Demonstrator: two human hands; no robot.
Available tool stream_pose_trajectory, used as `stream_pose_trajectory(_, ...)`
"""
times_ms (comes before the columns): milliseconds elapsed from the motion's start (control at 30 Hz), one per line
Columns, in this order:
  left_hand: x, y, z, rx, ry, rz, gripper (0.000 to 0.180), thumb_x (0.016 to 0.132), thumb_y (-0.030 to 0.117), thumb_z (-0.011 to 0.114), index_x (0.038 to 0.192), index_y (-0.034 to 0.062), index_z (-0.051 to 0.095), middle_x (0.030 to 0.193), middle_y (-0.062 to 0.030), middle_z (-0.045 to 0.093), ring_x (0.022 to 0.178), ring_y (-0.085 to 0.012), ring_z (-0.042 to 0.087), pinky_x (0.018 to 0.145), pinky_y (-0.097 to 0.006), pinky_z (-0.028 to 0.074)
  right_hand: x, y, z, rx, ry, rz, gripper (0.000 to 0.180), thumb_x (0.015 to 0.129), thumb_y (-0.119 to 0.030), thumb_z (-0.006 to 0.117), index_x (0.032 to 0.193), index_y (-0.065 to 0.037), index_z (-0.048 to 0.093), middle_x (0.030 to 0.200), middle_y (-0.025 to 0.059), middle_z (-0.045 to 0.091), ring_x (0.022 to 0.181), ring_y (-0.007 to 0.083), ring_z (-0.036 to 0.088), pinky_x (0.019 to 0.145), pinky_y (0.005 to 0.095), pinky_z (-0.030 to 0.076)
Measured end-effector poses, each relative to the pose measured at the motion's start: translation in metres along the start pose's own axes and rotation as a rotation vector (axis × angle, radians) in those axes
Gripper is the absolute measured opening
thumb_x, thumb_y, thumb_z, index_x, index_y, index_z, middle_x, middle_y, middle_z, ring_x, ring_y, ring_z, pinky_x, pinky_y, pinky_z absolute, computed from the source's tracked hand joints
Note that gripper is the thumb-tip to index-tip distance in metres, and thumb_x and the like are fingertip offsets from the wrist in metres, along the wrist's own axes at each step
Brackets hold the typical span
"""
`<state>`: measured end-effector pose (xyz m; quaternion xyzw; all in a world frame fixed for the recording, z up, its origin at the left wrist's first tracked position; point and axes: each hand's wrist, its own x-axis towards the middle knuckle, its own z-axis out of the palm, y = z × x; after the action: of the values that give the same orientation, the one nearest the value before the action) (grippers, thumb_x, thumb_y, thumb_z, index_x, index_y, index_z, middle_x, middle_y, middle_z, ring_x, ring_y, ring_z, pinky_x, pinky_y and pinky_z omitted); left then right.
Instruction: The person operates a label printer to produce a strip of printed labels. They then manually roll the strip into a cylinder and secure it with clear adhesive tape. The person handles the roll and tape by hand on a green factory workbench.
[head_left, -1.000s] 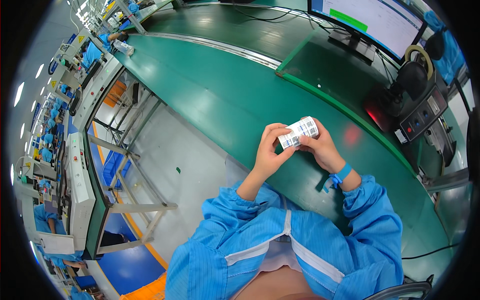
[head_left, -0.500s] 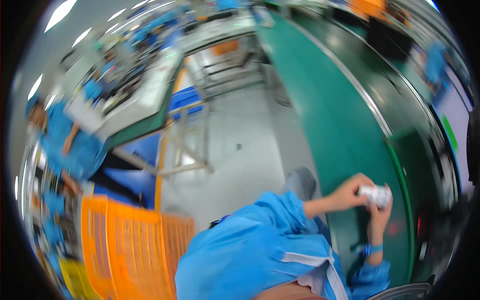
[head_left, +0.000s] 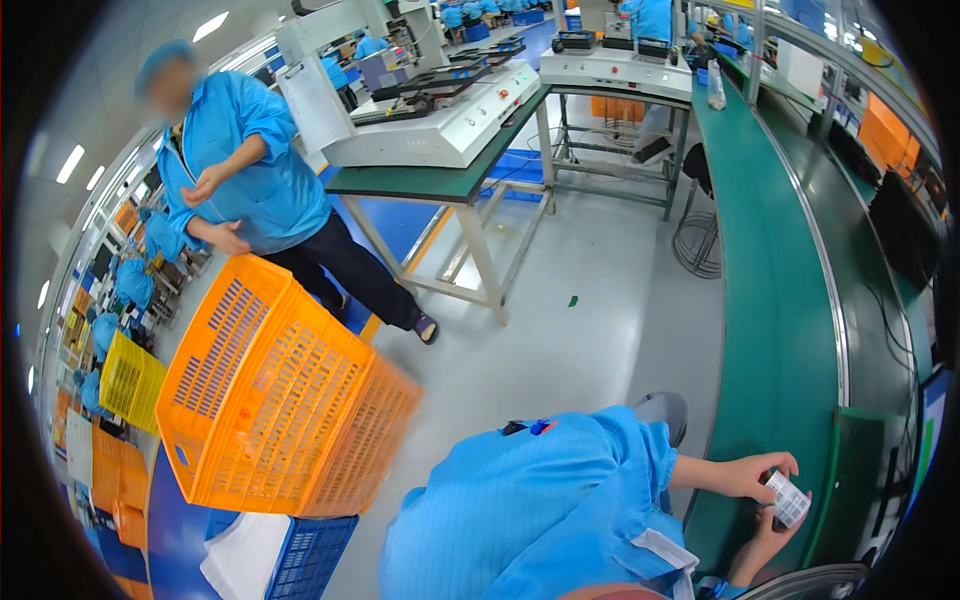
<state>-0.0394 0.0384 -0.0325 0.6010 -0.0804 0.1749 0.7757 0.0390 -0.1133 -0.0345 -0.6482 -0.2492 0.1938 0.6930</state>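
Between my two hands is a small cylinder [head_left: 787,499], pale with dark printed markings, held tilted above the green work surface [head_left: 760,370] at the lower right. The thumb and fingers of my left hand [head_left: 757,476] grip its upper left end. My right hand [head_left: 770,541] closes on the lower end from beneath, with its forearm partly cut off by the lower edge. Both hands touch the cylinder at once. Which part of it faces the palm is hidden.
Stacked orange crates [head_left: 300,390] stand on the left beside a blue crate [head_left: 318,555] with white sheets. A co-worker in blue [head_left: 250,170] stands behind them. White machines [head_left: 440,130] sit on a green-topped table [head_left: 400,182]. A dark green raised panel [head_left: 850,480] borders my hands' right side.
The view has swung leftward, so the crates and the co-worker show more fully and the hands appear lower. Both hands still hold the cylinder, now tilted differently.
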Motion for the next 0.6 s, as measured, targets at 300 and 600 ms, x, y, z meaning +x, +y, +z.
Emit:
stream_pose_trajectory(300,-0.001,0.003,0.002,-0.041,0.025,-0.01,0.046,0.071,0.01,0.056,0.113,0.0062,0.038,0.098,-0.0052,0.041,0.085,-0.0138,0.047,0.072,-0.027,0.042,-0.011,-0.024,0.018,-0.046,0.058,-0.111,0.07,0.071,-0.005,0.066,0.131,-0.005,0.031,0.112,0.0124,0.048,0.097,0.0207,0.049,0.084,0.0314,0.04)
stream_pose_trajectory(600,0.0,0.0,0.002,0.022,-0.003,0.093,0.029,0.074,0.011,0.052,0.101,0.0048,0.046,0.094,-0.0029,0.047,0.087,-0.0114,0.047,0.075,-0.027,0.041,0.006,-0.016,-0.012,-0.404,-0.02,-0.411,0.089,0.061,-0.015,0.08,0.131,-0.001,0.028,0.101,0.0151,0.054,0.085,0.0232,0.056,0.068,0.0316,0.051)
